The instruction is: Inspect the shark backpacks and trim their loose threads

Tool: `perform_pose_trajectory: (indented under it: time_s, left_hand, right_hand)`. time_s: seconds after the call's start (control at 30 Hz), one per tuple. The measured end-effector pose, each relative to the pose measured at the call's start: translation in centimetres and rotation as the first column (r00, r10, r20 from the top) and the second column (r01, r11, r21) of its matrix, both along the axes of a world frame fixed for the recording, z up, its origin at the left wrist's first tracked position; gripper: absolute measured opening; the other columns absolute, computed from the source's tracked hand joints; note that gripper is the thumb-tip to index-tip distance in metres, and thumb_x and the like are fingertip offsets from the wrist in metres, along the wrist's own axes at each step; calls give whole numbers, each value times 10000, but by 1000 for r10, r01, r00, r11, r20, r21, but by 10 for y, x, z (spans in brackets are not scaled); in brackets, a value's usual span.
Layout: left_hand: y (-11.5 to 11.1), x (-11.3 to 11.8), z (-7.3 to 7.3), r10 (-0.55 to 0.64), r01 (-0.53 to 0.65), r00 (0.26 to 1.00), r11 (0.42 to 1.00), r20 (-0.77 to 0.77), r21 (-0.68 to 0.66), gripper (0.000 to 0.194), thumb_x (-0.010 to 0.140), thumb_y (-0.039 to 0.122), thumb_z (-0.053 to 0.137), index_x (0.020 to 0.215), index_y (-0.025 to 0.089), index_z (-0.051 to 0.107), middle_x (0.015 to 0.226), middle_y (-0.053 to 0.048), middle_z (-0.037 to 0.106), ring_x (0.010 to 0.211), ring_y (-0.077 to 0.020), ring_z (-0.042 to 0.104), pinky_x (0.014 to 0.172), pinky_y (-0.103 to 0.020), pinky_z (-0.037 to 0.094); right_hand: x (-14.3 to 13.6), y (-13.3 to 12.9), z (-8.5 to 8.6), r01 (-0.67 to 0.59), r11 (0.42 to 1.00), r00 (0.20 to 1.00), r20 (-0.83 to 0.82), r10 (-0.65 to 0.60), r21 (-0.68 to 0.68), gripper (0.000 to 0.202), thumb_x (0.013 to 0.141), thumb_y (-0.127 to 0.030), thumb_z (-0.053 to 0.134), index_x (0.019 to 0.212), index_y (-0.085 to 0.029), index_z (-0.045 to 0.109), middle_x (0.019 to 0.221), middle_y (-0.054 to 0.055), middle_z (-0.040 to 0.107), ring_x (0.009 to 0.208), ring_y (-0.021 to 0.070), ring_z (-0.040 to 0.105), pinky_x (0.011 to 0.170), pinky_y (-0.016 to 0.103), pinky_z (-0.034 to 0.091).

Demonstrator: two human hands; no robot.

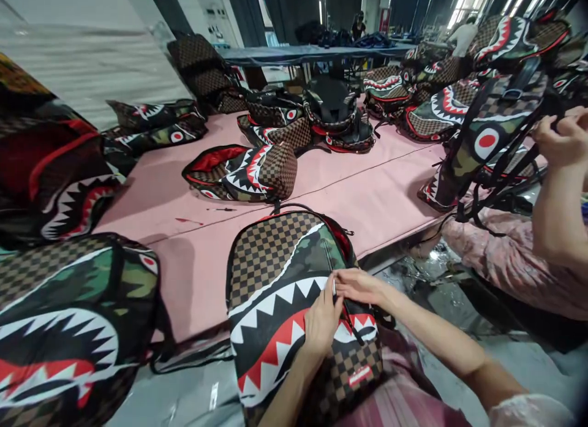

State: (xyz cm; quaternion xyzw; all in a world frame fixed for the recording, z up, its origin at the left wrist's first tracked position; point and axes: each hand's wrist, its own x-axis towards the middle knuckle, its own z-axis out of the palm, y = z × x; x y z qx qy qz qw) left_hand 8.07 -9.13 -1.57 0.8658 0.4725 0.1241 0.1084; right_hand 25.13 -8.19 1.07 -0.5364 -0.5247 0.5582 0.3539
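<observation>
A backpack (271, 261) with brown checks, camouflage and a printed shark mouth leans upright against the table edge in front of me. A front pocket zipper (327, 255) runs slantwise down it. My left hand (320, 321) lies on the shark mouth with its fingertips pinched at this zipper. From the right, my right hand (361, 286) meets it, fingers pressed together at the same spot. Something small and shiny shows between the fingertips; its exact kind is hidden. Below the hands hangs a dark pull cord (353, 329).
The pink table (340, 176) carries several similar backpacks, among them an opened one (261, 173) with red lining. Another backpack (59, 329) stands at left. At right, a co-worker's hand (563, 133) is beside an upright backpack (489, 139). Plastic wrap covers the floor.
</observation>
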Motion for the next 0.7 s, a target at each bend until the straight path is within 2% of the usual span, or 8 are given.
perform_pose_trajectory:
  time_s: [0.13, 0.23, 0.3, 0.33, 0.4, 0.47, 0.6, 0.7]
  left_hand:
    - [-14, -3, -19, -199, 192, 977, 978, -78, -83, 513, 821, 354, 526, 1295, 170, 458, 807, -60, 617, 715, -191, 585, 653, -296, 461]
    - [6, -26, -6, -293, 314, 948, 922, 121, -226, 369, 869, 303, 420, 1202, 208, 548, 784, -27, 649, 682, -148, 582, 689, -268, 462]
    - [32, -55, 14, -129, 159, 960, 982, 248, -104, 329, 872, 313, 390, 1101, 214, 605, 886, -43, 666, 799, -168, 591, 787, -301, 453]
    - [45, -71, 24, 28, -31, 952, 1000, 306, 4, 331, 865, 329, 392, 1072, 194, 613, 954, -69, 658, 889, -197, 580, 848, -338, 435]
    - [68, -104, 40, 380, -438, 859, 893, 344, 107, 385, 858, 342, 390, 1153, 159, 554, 1106, -114, 604, 1054, -251, 518, 943, -409, 377]
    - [81, -129, 43, 579, -624, 749, 780, 323, 50, 471, 826, 373, 419, 1209, 113, 503, 1189, -155, 549, 1133, -300, 465, 980, -463, 341]
    - [85, -145, 24, 683, -646, 669, 729, 293, -226, 520, 802, 408, 438, 1238, 126, 474, 1136, -130, 575, 1059, -277, 522, 918, -431, 415]
    - [80, -135, 20, 657, -670, 694, 739, 294, -72, 556, 803, 395, 447, 1267, 89, 437, 1207, -167, 528, 1133, -297, 464, 948, -440, 379]
  right_hand:
    - [36, 11, 0, 200, 972, 953, -207, -222, -125, 306, 899, -316, 453, 1078, -112, 594, 1096, 137, 635, 950, 170, 625, 802, 294, 497]
    - [46, 36, 1, 293, 953, 950, -86, -300, -81, 269, 896, -244, 441, 1105, -136, 571, 1088, 104, 644, 926, 134, 624, 771, 236, 492]
    - [41, 55, -3, 201, 974, 979, 20, -200, -108, 279, 901, -234, 426, 1133, -135, 546, 893, 77, 691, 764, 123, 646, 649, 213, 501]
    - [37, 62, -5, 157, 979, 987, 59, -150, -132, 276, 895, -238, 440, 1127, -131, 542, 747, 52, 688, 649, 121, 639, 568, 204, 489]
    - [30, 72, -10, 87, 983, 992, 100, -71, -164, 228, 868, -234, 492, 1056, -124, 559, 513, -10, 606, 460, 118, 580, 432, 188, 430]
    - [26, 76, -14, 20, 984, 991, 132, 3, -177, 123, 852, -215, 510, 914, -130, 573, 409, -50, 511, 371, 110, 528, 356, 172, 358]
    - [25, 71, -16, -30, 988, 982, 181, 58, -153, 157, 879, -209, 436, 781, -143, 539, 408, -76, 425, 356, 86, 500, 315, 151, 272]
    - [27, 63, -13, -18, 995, 969, 243, 43, -103, 162, 877, -246, 439, 878, -144, 565, 526, -52, 529, 407, 83, 532, 341, 155, 304]
